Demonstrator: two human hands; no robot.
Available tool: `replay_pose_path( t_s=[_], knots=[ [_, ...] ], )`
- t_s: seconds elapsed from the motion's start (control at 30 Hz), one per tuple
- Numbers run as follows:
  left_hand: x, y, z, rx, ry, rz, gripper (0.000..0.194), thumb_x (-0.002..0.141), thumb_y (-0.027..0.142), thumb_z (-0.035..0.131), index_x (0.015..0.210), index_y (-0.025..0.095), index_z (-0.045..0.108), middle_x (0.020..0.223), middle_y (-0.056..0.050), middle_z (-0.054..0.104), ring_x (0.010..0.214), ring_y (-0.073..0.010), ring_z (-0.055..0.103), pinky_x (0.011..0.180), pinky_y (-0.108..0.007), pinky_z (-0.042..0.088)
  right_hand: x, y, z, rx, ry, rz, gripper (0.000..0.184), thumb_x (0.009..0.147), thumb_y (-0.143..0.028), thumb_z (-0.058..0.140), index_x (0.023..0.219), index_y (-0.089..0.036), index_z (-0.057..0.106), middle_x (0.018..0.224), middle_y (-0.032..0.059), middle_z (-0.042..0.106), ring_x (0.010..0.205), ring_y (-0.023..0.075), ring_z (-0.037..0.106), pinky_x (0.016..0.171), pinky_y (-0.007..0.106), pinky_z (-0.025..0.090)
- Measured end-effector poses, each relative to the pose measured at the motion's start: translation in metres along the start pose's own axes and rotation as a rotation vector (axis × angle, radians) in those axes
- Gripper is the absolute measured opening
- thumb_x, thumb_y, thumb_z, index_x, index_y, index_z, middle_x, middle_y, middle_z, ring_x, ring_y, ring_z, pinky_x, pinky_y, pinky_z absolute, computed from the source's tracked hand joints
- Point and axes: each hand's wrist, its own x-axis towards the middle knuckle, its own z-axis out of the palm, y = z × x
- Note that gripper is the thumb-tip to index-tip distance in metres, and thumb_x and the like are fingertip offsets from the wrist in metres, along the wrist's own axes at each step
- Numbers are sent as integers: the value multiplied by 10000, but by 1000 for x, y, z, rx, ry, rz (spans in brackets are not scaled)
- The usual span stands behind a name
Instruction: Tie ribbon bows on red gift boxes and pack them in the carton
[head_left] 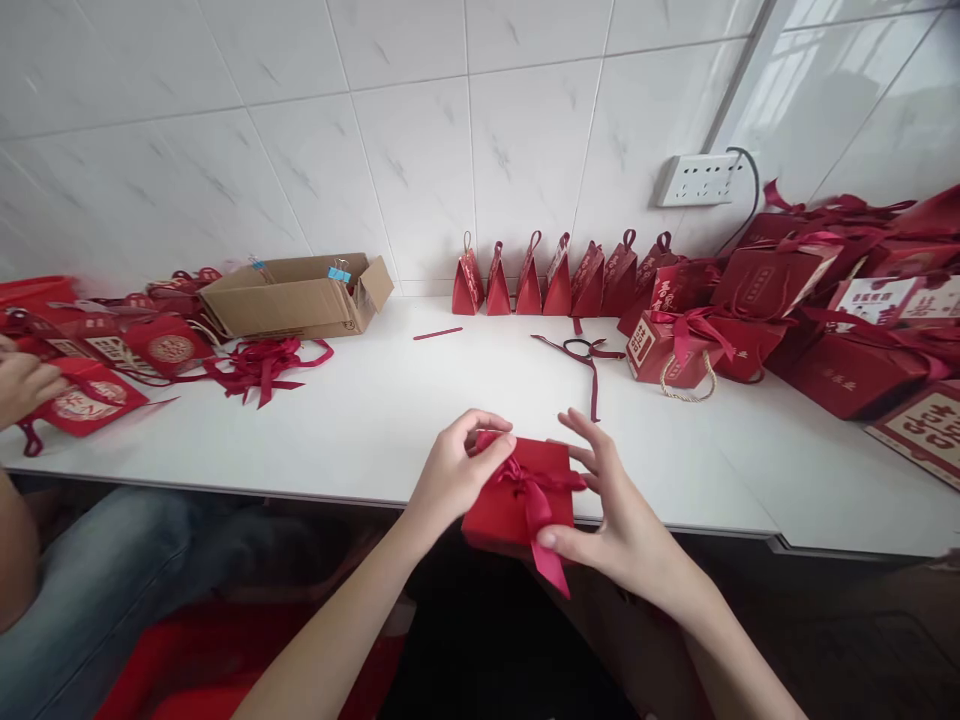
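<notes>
A red gift box (495, 512) with a crimson ribbon bow (527, 480) tied round it is at the table's front edge, close to my body. My left hand (461, 465) grips its upper left corner, thumb on top beside the bow and fingers curled over the far side. On the right, my right hand (619, 510) has its fingers spread beside the box. Its thumb touches the ribbon's hanging tail (547, 560). The undersides of the box and its far face are hidden.
Several red triangular boxes (528, 285) line the wall. Finished-looking boxes (780, 275) pile up at right. Loose ribbons (262, 370) lie by a cardboard box (292, 295); ribbon pieces (581, 355) lie centrally. At far left, another person's hand (26, 378) is at a red box (90, 400).
</notes>
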Motion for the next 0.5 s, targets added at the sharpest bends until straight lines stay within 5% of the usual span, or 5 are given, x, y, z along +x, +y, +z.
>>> replay_pose_path(
  t_s=[0.1, 0.3, 0.5],
  knots=[
    [17, -4, 0, -64, 6, -46, 279, 770, 423, 594, 869, 163, 617, 890, -53, 650, 728, -148, 580, 670, -266, 446, 0, 5, 1, -11, -23, -42, 1140, 620, -515, 777, 1453, -319, 24, 1516, 136, 128, 1351, 359, 295, 1044, 531, 371],
    [4, -4, -18, 65, 115, 39, 363, 846, 529, 467, 941, 197, 578, 1060, -48, 598, 1019, -187, 542, 860, -284, 422, 2, 22, 12, -42, 99, -9, 989, 739, -421, 712, 1446, -336, 25, 1427, 122, 280, 1259, 297, 431, 1012, 504, 427],
    [-14, -1, -36, 94, -136, -92, 338, 830, 507, 519, 742, 181, 501, 641, 39, 501, 583, -90, 447, 574, -211, 360, 7, 27, 16, -84, 180, -100, 1005, 713, -414, 739, 1444, -332, 54, 1408, 135, 278, 1246, 311, 434, 992, 527, 438]
  ],
)
